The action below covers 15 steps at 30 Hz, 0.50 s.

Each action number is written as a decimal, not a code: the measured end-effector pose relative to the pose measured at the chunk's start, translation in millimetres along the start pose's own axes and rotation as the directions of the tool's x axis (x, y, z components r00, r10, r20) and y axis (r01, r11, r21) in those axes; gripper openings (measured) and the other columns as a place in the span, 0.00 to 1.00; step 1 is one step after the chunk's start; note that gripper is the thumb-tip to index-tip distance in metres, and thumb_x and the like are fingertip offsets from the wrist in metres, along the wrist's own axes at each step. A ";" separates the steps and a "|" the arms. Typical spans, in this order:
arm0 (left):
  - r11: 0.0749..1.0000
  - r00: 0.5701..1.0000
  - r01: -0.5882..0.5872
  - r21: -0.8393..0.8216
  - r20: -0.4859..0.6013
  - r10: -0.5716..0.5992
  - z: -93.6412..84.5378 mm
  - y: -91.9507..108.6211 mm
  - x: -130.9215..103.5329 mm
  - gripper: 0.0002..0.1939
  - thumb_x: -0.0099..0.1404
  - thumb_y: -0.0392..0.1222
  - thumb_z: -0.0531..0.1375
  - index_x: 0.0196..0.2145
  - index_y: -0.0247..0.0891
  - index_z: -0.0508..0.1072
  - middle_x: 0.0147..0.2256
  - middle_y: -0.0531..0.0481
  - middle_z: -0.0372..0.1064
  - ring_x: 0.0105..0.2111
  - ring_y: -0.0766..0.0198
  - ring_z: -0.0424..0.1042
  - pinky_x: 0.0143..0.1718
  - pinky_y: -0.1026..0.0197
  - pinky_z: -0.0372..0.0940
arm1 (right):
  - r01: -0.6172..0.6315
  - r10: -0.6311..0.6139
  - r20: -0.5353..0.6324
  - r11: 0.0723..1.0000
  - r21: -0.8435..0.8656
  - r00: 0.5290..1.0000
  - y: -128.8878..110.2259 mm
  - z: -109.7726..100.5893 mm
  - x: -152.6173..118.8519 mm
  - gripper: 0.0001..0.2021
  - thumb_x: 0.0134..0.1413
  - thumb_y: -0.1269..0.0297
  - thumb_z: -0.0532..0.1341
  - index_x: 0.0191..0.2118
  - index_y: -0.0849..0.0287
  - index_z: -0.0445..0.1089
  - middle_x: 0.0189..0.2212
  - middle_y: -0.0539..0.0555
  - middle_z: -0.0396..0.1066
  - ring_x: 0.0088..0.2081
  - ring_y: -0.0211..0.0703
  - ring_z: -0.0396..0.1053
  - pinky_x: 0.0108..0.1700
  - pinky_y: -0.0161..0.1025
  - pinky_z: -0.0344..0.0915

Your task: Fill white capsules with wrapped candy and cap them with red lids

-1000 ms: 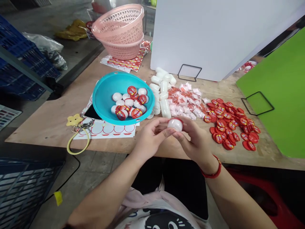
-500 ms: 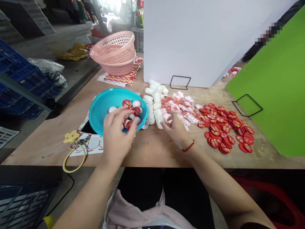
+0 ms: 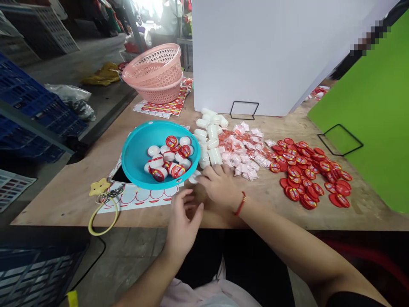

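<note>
My left hand (image 3: 185,219) is over the table's front part, fingers curved and thumb apart, holding nothing. Close beside it, my right hand (image 3: 219,185), with a red cord at the wrist, has its thumb and fingertips on a small white plastic cup (image 3: 193,177) at the bowl's right rim. The blue bowl (image 3: 134,155) contains several white capsule balls with red lids (image 3: 156,161). Right of the bowl lie stacked white plastic cups (image 3: 212,131). Small clear packets (image 3: 244,149) with pink and red contents are heaped beyond my right hand. Farther right spreads a pile of red lids (image 3: 300,170).
Two pink baskets (image 3: 159,91) stand at the back left on printed sheets. A white board (image 3: 239,55) and a green board (image 3: 367,119) rise behind, on wire stands. A yellow ring keychain (image 3: 104,232) and a phone (image 3: 123,175) lie left. Blue crates (image 3: 28,106) are beyond the table.
My left hand has left the bowl and come down right to the table front. My right hand has moved left from the stacked cups to the small cup by the bowl.
</note>
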State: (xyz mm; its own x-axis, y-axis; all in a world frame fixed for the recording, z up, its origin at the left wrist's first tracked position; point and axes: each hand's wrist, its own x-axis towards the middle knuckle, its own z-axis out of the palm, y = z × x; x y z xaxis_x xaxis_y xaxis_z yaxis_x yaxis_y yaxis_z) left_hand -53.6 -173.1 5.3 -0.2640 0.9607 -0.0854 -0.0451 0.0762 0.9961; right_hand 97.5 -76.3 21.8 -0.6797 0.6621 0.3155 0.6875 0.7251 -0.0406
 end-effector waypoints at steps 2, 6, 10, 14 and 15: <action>0.971 0.978 0.188 -0.146 0.118 -0.171 -3.2 6.6 2.5 0.27 0.60 0.43 0.71 0.54 0.48 0.68 0.54 0.47 0.68 0.51 0.58 0.73 0.49 0.60 0.69 | 0.012 0.001 -0.071 0.982 0.186 0.998 -1.1 -11.4 -17.7 0.11 0.69 0.66 0.54 0.43 0.54 0.75 0.38 0.56 0.67 0.41 0.49 0.59 0.46 0.48 0.54; 0.800 0.836 0.505 -0.323 0.412 -0.362 -0.2 20.5 6.8 0.24 0.59 0.42 0.72 0.52 0.43 0.71 0.48 0.48 0.75 0.44 0.61 0.78 0.46 0.63 0.72 | 0.084 -0.006 -0.159 0.870 0.487 0.987 7.2 -29.7 -46.4 0.10 0.69 0.67 0.55 0.42 0.57 0.74 0.34 0.53 0.63 0.37 0.42 0.61 0.42 0.42 0.59; 0.716 0.820 0.544 -0.438 0.456 -0.345 14.0 24.4 12.0 0.22 0.58 0.35 0.72 0.49 0.39 0.74 0.45 0.48 0.77 0.43 0.64 0.78 0.48 0.65 0.72 | 0.064 0.019 -0.143 0.830 0.554 0.990 22.6 -43.3 -54.5 0.09 0.69 0.66 0.58 0.43 0.56 0.76 0.35 0.52 0.62 0.36 0.40 0.64 0.39 0.38 0.64; 0.631 0.813 0.571 -0.525 0.470 -0.344 25.5 19.4 17.3 0.18 0.58 0.32 0.71 0.45 0.38 0.75 0.43 0.49 0.77 0.41 0.66 0.79 0.45 0.68 0.73 | 0.065 -0.024 -0.084 0.847 0.528 0.996 42.6 -52.8 -50.6 0.08 0.66 0.61 0.62 0.44 0.54 0.78 0.36 0.53 0.66 0.39 0.41 0.67 0.42 0.39 0.68; 0.611 0.809 0.579 -0.540 0.474 -0.347 27.4 17.8 18.1 0.17 0.58 0.33 0.71 0.44 0.38 0.74 0.42 0.49 0.77 0.40 0.66 0.79 0.44 0.69 0.73 | 0.019 0.041 -0.105 0.856 0.516 0.994 50.8 -52.0 -47.9 0.08 0.65 0.60 0.63 0.45 0.54 0.78 0.37 0.53 0.67 0.39 0.41 0.68 0.43 0.40 0.68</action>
State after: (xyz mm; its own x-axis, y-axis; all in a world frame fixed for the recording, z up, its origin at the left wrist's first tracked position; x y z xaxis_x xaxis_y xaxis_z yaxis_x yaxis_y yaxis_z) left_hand -32.8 -147.1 22.2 0.2589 0.8775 -0.4038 -0.7007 0.4583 0.5467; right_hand 178.2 -81.0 53.9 -0.6200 0.6680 0.4115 0.4439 0.7311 -0.5180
